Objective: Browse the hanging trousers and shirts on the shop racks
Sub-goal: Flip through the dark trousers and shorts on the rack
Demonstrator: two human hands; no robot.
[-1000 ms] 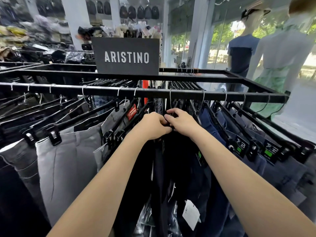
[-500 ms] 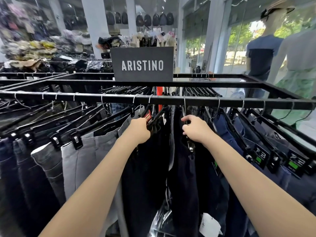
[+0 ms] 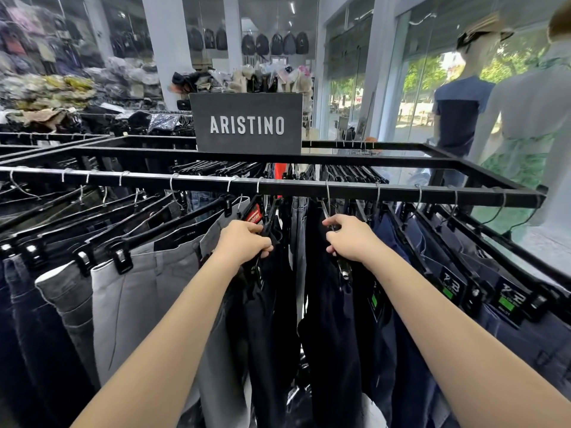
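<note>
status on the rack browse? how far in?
Done: a gap is parted in the dark trousers under the ARISTINO sign. In hand: left hand grips a black hanger with dark trousers, right hand grips the next hanger, holding the two sides apart on the front rail. Left: grey trousers on the left, navy trousers on the right; no shirts visibly reached.

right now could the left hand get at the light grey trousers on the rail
Probably yes: the left hand grips a dark hanger right beside the light grey trousers, and nothing hangs between them.
</note>
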